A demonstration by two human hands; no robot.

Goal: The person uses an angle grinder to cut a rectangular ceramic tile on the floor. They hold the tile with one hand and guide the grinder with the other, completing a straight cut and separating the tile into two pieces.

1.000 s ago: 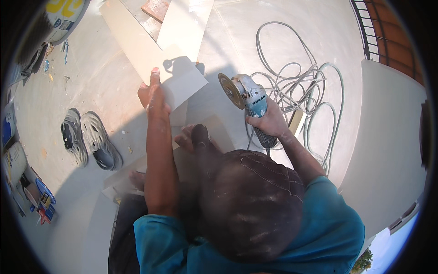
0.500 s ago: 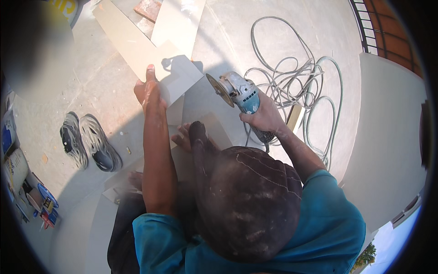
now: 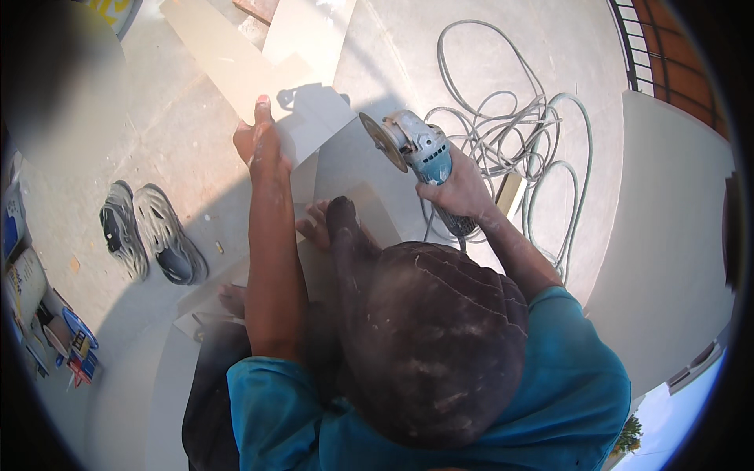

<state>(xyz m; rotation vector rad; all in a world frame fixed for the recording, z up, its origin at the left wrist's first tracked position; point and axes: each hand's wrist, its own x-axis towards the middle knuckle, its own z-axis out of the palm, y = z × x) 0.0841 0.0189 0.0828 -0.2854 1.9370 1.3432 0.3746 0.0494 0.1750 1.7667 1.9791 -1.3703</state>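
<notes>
Mid-frame, the left hand point(image 3: 263, 145) lies flat on a pale tile point(image 3: 318, 118), fingers spread, pinning it to the floor. The right hand point(image 3: 463, 188) has fingers clamped around an angle grinder point(image 3: 412, 145), disc just beside the tile. Step: lining up a cut; next needs a steady, aligned disc.

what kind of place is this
Most likely an outdoor tiling or building site, on a sunlit concrete floor. The right hand holds an angle grinder, the left hand rests on a cut tile, and a long cable lies coiled beside a railing.
</notes>
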